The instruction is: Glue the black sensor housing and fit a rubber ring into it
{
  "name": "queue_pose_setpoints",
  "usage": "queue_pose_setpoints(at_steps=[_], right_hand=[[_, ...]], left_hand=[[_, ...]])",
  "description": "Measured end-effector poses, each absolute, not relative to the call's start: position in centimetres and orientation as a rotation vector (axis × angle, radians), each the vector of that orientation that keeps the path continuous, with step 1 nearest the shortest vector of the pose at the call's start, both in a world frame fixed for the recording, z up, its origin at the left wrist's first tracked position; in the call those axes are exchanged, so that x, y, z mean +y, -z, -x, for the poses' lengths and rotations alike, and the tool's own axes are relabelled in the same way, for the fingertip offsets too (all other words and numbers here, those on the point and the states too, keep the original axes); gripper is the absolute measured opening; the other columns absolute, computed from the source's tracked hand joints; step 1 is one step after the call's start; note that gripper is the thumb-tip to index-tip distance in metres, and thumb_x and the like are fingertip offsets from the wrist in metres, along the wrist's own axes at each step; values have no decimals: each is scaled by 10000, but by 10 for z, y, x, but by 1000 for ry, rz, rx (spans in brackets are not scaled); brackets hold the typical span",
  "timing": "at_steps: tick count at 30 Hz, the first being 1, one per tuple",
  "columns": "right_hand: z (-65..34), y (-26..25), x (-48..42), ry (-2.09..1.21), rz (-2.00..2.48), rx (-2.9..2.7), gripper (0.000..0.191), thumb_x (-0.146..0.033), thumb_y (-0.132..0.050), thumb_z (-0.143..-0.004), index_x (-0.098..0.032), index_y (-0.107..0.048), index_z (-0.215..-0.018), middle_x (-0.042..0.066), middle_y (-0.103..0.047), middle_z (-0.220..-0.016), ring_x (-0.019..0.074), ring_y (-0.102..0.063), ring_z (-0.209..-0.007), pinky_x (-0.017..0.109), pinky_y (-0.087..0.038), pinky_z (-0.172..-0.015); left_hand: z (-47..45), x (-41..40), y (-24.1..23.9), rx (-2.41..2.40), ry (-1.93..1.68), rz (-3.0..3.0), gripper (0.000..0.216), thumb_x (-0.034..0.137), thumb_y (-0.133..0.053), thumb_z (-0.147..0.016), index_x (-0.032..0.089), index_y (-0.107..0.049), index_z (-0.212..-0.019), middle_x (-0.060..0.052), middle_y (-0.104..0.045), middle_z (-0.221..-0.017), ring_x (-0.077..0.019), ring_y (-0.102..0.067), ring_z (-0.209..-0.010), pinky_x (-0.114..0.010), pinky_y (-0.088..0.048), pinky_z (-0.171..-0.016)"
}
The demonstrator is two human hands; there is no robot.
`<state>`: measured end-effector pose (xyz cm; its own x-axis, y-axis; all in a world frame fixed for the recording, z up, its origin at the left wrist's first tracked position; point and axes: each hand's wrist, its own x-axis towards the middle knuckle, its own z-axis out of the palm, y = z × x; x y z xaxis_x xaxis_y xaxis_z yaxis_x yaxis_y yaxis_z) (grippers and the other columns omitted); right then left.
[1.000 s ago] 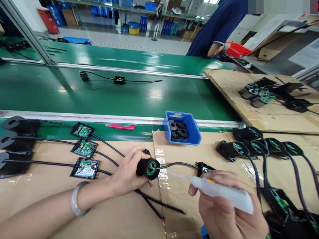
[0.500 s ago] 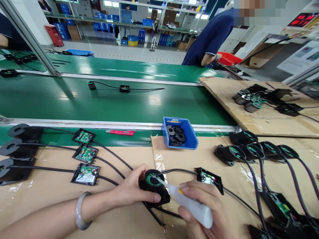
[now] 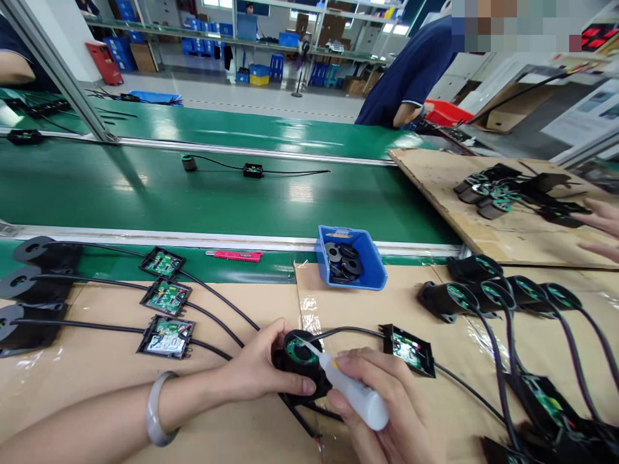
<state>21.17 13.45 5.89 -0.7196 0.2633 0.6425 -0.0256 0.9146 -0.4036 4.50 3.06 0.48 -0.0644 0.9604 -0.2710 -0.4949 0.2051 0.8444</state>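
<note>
My left hand [image 3: 264,370] grips a black cylindrical housing [image 3: 319,380], thumb across its front. A green ring-shaped circuit board [image 3: 294,349] shows inside the housing's open top. In my right hand [image 3: 387,393] is a white squeeze bottle [image 3: 355,393] with a thin pointed nozzle, tilted so that the tip is over the board. Whether the tip touches the board I cannot tell. From the housing a black cable runs right to an open black box with a circuit board [image 3: 411,350].
A blue bin [image 3: 374,261] of black rings stands ahead, near a red utility knife [image 3: 236,256]. Cabled housings lie left [image 3: 36,290] and right [image 3: 454,299]. Beyond runs a green conveyor belt [image 3: 145,200]. Another person's hand [image 3: 602,225] reaches in at the right edge.
My right hand has shifted left and slightly up, moving the bottle's nozzle across the board. The cabled part on the belt has moved right. Another person's hand has appeared at the right.
</note>
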Motion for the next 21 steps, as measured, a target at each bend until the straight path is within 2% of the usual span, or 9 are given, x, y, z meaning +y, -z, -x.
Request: queue_pose_setpoints(at_steps=[6,12,21], right_hand=[[-213,-57,133,-563,157,-2348,213,-186,-568,-944,-159,-556,-1155,91,-662,-942,195,-683,-816,293,-615,-650],[-210,-60,135,-498,160,-2338,177,-170,-576,-941,-131,-571,-1114,95,-639,-953,168,-674,-850,249,-608,-712],[-210,-63,135,-454,210,-2342,144,-171,-565,-950,-151,-579,-1092,82,-652,-920,167,-673,-805,252,-600,-681]], left_hand=[[-46,31,-6,1037,-1314,-614,491,234,-918,-603,165,-537,-905,21,-611,-847,-158,-555,-821,-269,-390,-734],[-46,31,-3,1044,-1311,-613,528,275,-934,-590,164,-528,-909,9,-617,-878,-169,-545,-851,-277,-381,-751],[-46,30,-4,1065,-1297,-611,537,253,-932,-573,164,-517,-902,18,-597,-865,-157,-531,-834,-273,-384,-738]])
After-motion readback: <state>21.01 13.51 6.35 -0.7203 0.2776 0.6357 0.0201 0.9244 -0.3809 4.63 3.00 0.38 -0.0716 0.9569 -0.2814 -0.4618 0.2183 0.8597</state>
